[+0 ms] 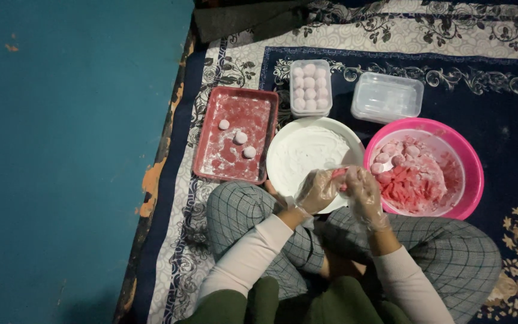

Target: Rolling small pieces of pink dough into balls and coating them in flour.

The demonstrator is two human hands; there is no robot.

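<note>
Pink dough piece (339, 173) pinched between gloved left hand (318, 191) and right hand (364, 191).

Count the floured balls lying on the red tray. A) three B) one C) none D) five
A: three pale balls lie apart on the red tray, left of the white bowl, while both gloved hands, left hand and right hand, hold a pink piece over that bowl's rim.
</note>
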